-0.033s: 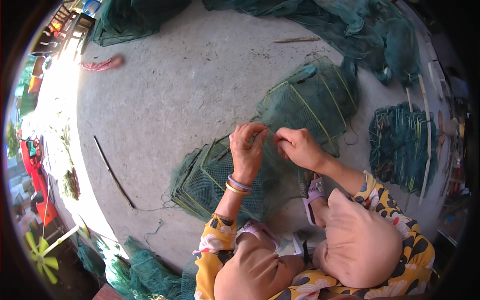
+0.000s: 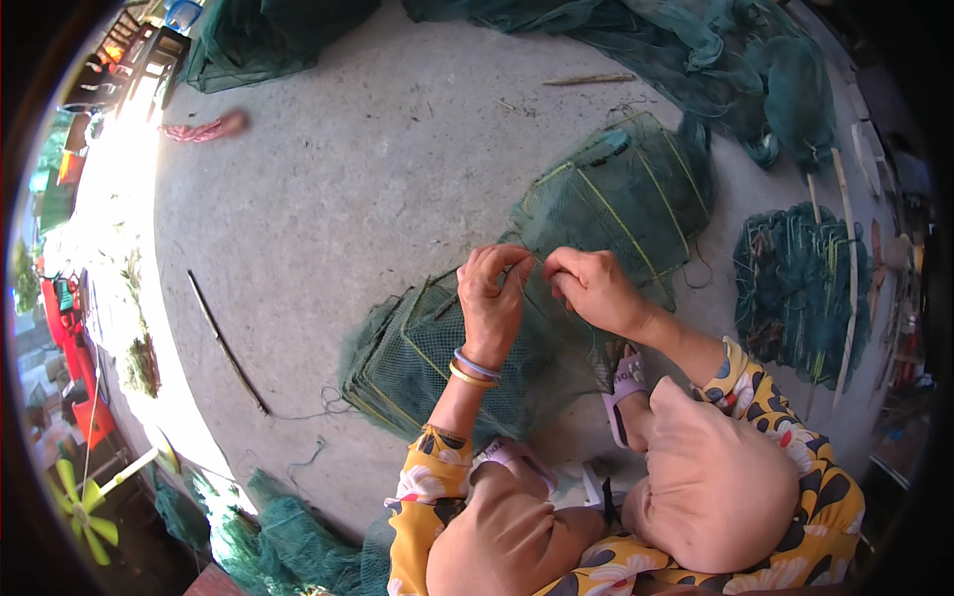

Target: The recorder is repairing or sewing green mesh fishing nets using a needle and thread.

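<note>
A green mesh net trap with yellow cords along its frame lies on the floor in front of me, one section (image 2: 397, 363) at the near left and another section (image 2: 616, 199) at the far right. My left hand (image 2: 489, 288) is closed in a pinch above where the two sections meet. Close by on its right, my right hand (image 2: 596, 290) is closed too, thumb against fingers. What lies between the fingertips of either hand is too fine to make out. Two bracelets (image 2: 472, 370) circle my left wrist.
Green netting is heaped at the far right (image 2: 696, 60), far left (image 2: 278, 45) and near left (image 2: 298, 526). A folded net bundle (image 2: 800, 293) lies to the right beside poles. Sticks (image 2: 227, 343) and a pinkish cloth (image 2: 204, 129) lie on the concrete floor. My sandalled feet (image 2: 626, 402) are close to the trap.
</note>
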### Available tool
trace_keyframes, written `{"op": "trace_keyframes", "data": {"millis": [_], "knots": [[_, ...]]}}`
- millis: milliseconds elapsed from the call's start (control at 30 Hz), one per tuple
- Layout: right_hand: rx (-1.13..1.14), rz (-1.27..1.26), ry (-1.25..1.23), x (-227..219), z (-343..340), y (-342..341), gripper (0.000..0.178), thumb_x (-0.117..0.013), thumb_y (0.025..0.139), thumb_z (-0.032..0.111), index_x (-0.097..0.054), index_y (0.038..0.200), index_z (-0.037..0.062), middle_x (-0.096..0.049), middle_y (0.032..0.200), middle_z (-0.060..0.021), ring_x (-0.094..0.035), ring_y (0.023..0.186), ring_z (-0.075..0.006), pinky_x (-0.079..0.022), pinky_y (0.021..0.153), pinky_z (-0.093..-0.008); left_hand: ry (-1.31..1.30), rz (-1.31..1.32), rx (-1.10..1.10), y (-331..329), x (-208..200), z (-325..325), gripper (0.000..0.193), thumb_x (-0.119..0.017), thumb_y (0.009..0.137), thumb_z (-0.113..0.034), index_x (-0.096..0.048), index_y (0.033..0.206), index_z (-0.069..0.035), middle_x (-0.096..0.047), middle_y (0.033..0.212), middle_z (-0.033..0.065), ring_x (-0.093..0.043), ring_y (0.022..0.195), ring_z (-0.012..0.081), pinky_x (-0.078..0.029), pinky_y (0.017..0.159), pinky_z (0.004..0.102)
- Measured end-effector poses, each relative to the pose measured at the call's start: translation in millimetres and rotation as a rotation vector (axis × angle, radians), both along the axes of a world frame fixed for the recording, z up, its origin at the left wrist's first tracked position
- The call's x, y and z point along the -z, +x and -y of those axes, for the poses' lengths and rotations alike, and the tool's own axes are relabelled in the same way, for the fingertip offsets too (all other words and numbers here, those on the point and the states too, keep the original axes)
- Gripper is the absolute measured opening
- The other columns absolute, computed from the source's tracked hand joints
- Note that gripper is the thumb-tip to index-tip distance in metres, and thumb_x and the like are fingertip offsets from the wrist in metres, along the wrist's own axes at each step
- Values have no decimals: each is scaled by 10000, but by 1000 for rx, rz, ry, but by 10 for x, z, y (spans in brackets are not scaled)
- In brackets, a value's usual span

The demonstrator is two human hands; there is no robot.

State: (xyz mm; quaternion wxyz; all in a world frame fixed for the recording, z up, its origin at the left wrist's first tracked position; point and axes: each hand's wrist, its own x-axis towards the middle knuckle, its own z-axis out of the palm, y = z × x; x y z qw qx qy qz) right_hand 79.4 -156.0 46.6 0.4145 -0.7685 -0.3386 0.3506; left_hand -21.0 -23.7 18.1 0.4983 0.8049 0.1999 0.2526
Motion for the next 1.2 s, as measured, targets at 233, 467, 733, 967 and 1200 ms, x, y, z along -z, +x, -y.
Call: {"op": "trace_keyframes", "data": {"millis": [233, 467, 733, 967, 1200], "knots": [[-18, 416, 88, -127, -430, 263, 200, -579, 860, 211, -618, 793, 27, -629, 691, -164, -629, 671, -354, -495, 599, -427, 30, -46, -17, -48, -36, 11, 92, -688, 775, -42, -648, 858, -40, -671, 878, 67, -609, 855, 223, -438, 796, 326], [-30, 453, 212, -269, -799, 522, 263, -541, 891, 209, -602, 722, 17, -615, 663, -158, -606, 590, -312, -497, 573, -385, 95, -24, 52, -1, -49, 75, 77, -672, 783, -44, -640, 850, -64, -675, 911, 25, -600, 895, 201, -396, 828, 320], [85, -963, 386, -733, 42, 493, 260, -443, 987, 315, -483, 893, 76, -478, 567, -15, -377, 420, -55, -311, 386, -192, 90, -16, 25, -105, -4, -1, 62, -669, 793, -61, -632, 840, -77, -676, 925, 12, -595, 916, 194, -379, 825, 337], [36, -605, -178, -194, 463, 42, 217, -606, 901, 219, -564, 918, 7, -461, 583, 30, -380, 494, -30, -294, 424, -215, 244, 2, 76, -60, 34, 47, 134, -684, 772, -70, -636, 894, -96, -656, 977, 17, -576, 968, 213, -370, 841, 342], [-23, -283, 108, -963, 561, 44, 346, -594, 887, 181, -468, 598, 40, -445, 527, -24, -404, 460, -86, -313, 429, -285, 229, -77, 53, -128, 29, -1, 322, -705, 723, -64, -580, 1019, -94, -628, 984, 34, -567, 960, 239, -375, 845, 370]]}}
